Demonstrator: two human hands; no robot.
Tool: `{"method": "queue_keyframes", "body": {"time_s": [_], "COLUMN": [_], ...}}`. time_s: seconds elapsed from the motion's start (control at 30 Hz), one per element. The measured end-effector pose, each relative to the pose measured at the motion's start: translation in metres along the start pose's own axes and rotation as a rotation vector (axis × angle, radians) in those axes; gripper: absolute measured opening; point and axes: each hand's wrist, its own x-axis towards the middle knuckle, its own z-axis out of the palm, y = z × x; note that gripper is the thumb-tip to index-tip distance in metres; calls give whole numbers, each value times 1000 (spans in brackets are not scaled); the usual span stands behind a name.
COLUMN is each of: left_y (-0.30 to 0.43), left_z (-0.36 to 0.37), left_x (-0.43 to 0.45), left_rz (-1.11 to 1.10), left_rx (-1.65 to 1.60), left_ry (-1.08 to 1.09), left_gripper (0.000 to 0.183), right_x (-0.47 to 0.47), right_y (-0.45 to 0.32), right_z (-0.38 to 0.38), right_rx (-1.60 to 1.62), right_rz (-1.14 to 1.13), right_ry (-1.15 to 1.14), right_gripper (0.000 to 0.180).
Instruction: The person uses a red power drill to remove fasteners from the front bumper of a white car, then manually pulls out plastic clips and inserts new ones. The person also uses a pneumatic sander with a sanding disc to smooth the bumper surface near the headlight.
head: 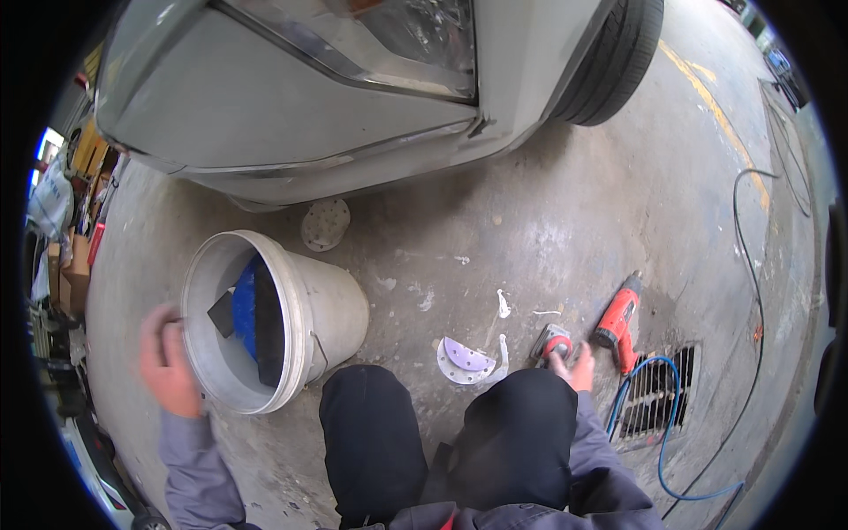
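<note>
A white plastic bucket (334, 305) lies tipped with its mouth towards the left; inside are a blue round piece (244, 311) and dark flat pieces (268, 324). At the bucket's rim is my left hand (169, 364), blurred, its fingers bent; whether it grips anything is unclear. On the right, my right hand (575, 370) is beside my knee, with its thumb and fingers spread, close to a red and grey sander (555, 343). Whether the fingers touch the sander cannot be told. A red heat gun (619, 318) lies further right. Perforated sanding discs (467, 361), one folded and purple, lie near my knees.
A grey car bumper (298, 132) and a tyre (609, 66) stand in front. Another round perforated disc (326, 225) lies under the bumper's edge. A blue hose (677, 397) crosses a metal floor grate (656, 397); a dark cable (748, 252) runs along the right. Cardboard boxes (74, 278) stand at far left.
</note>
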Motion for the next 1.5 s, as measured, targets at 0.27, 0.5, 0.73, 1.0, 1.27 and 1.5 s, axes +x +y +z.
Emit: {"method": "queue_keyframes", "body": {"time_s": [0.27,0.5,0.73,1.0,1.27,1.5], "left_y": [162,126,64,186,197,206], "left_z": [176,397,479,451,395,395], "left_x": [-35,-196,-305,-95,-6,-2], "left_rz": [517,578,590,24,-196,-20], "left_rx": [-286,288,556,-191,-1189,-600], "left_ry": [-640,-1175,-1116,-1203,-757,-477], "left_gripper": [30,20,23,39,33,45], "right_x": [31,152,123,127,97,120], "right_y": [-30,-63,-52,-157,-337,-350], "right_z": [28,-1,-8,-89,-154,-99], "right_rx": [-75,-149,-128,210,438,580], "right_rz": [88,-260,-430,-351,-389,-395], "right_ry": [-35,82,102,-142,-669,-563], "right_gripper": [86,87,89,51,48,41]}}
